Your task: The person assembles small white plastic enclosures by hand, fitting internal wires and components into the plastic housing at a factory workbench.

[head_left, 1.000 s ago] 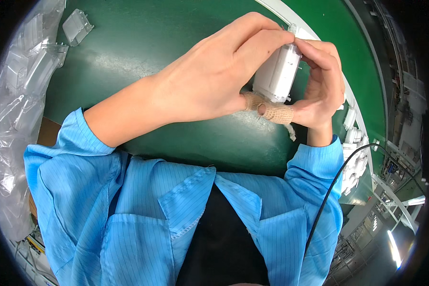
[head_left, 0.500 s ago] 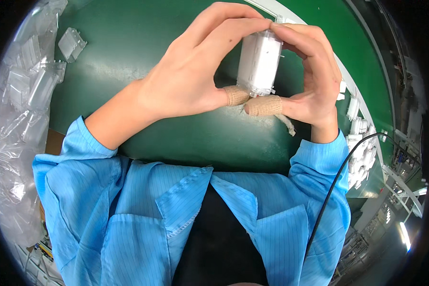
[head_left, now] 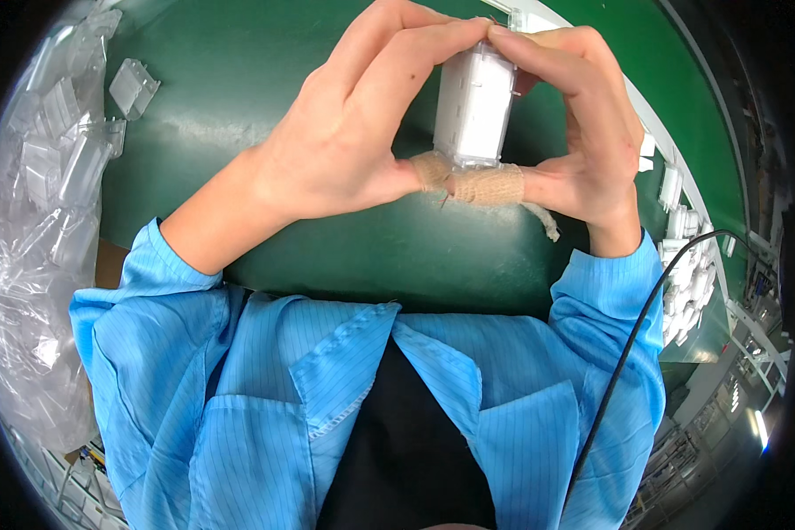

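Between my two hands is a white box-shaped part with clear plastic ends (head_left: 477, 106), held upright above the green table (head_left: 344, 261). My left hand (head_left: 349, 124) pinches it from the left, fingertips on its far end and thumb at its near end. From the right, my right hand (head_left: 583, 124) grips the same two ends, its fingertips meeting those of the left. Tan wrappings (head_left: 488, 185) cover both thumbs, and a loose strand trails from the right one. The far side of the part is hidden by my fingers.
At the left edge lies a clear plastic bag (head_left: 40, 265) with several transparent covers in it. One loose transparent cover (head_left: 134, 88) rests beside it. Several small white parts (head_left: 687, 274) are heaped on the right, near a black cable (head_left: 627, 344).
Both hands still hold the white part, which has shifted slightly up and left in the view. My thumbs have moved a little upward against its near end.
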Demonstrator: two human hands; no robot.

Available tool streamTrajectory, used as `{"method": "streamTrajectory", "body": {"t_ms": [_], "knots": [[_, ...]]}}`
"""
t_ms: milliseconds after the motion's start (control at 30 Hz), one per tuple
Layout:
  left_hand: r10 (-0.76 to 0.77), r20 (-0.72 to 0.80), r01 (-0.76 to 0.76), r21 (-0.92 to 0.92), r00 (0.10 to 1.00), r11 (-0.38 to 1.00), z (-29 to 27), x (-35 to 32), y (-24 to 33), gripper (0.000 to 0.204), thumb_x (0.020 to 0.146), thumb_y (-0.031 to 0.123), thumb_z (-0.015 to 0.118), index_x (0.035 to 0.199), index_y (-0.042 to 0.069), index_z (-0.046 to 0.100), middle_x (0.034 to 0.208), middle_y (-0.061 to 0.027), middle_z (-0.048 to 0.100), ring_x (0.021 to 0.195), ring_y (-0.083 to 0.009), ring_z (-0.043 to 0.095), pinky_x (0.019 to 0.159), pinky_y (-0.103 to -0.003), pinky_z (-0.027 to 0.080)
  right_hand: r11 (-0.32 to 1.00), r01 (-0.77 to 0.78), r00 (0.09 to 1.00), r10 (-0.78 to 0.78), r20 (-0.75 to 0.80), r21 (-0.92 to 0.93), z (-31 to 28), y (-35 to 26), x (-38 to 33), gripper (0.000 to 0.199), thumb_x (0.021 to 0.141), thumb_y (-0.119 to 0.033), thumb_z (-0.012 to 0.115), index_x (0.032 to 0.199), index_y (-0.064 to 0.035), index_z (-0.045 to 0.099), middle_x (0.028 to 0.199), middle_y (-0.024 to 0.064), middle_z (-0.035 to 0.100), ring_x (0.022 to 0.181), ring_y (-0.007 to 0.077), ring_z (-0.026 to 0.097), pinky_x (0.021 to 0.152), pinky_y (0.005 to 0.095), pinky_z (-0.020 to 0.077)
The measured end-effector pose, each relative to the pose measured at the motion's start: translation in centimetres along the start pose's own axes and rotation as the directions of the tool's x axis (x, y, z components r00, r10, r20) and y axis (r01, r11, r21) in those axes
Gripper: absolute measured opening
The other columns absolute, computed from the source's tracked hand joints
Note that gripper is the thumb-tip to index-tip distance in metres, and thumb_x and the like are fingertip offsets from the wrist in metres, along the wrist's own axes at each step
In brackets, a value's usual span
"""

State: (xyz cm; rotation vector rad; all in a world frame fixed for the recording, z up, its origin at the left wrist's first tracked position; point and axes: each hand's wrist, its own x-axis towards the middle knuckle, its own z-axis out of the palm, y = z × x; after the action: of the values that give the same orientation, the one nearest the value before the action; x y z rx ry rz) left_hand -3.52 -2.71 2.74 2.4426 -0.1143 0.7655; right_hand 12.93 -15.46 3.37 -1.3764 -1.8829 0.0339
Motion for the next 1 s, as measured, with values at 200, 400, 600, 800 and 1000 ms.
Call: {"method": "streamTrajectory", "body": {"t_ms": [200,400,600,800,1000], "knots": [[-0.011,-0.024,0.01,-0.035,1.0,0.999,0.0,-0.3,0.1,0.072,0.057,0.012,0.081,0.117,-0.01,0.046,0.105,-0.0212,0.053,0.091,-0.0311,0.056,0.078,-0.034,0.047,1.0,0.015,1.0,-0.015,0.004,-0.011,0.0,-0.1,0.0,0.082,0.046,-0.031,0.088,0.113,0.0037,0.056,0.098,0.0132,0.057,0.083,0.021,0.055,0.068,0.0301,0.0481],[-0.076,-0.175,0.042,-0.188,0.982,0.981,2.5,-1.1,-0.7,0.073,0.051,0.005,0.081,0.116,0.002,0.048,0.105,-0.0127,0.048,0.091,-0.03,0.056,0.072,-0.036,0.052,0.999,-0.004,1.0,0.005,0.02,-0.032,0.2,-0.5,0.5,0.087,0.041,-0.032,0.091,0.111,0.0029,0.053,0.1,0.0149,0.056,0.09,0.0246,0.058,0.074,0.0336,0.0502],[-0.047,-0.3,-0.03,-0.246,0.953,0.969,3.3,-0.9,-1.0,0.071,0.047,0.006,0.081,0.112,0.002,0.051,0.1,-0.0122,0.05,0.087,-0.0301,0.057,0.071,-0.036,0.051,0.998,-0.064,0.997,0.064,0.045,-0.005,0.1,-0.5,-0.1,0.086,0.042,-0.03,0.091,0.112,0.0023,0.053,0.102,0.0146,0.054,0.093,0.0242,0.056,0.079,0.0359,0.0488],[-0.051,-0.22,0.009,-0.19,0.974,0.982,3.0,-1.0,-1.2,0.066,0.049,0.01,0.082,0.108,0.004,0.052,0.09,-0.0107,0.053,0.084,-0.0303,0.055,0.069,-0.037,0.048,0.992,-0.06,0.998,0.058,0.023,0.109,0.6,-0.5,-0.1,0.088,0.042,-0.027,0.092,0.114,0.0017,0.051,0.103,0.0131,0.051,0.095,0.0237,0.054,0.083,0.036,0.0474],[-0.075,-0.27,0.033,-0.16,0.96,0.987,3.0,-0.9,-0.7,0.063,0.048,0.004,0.078,0.106,0.004,0.053,0.089,-0.0099,0.053,0.08,-0.0291,0.055,0.069,-0.037,0.045,0.992,-0.042,0.999,0.043,-0.01,0.115,1.1,-0.3,-0.4,0.088,0.043,-0.025,0.092,0.115,0.0009,0.049,0.105,0.0133,0.05,0.095,0.0239,0.054,0.084,0.0365,0.0473]]}}
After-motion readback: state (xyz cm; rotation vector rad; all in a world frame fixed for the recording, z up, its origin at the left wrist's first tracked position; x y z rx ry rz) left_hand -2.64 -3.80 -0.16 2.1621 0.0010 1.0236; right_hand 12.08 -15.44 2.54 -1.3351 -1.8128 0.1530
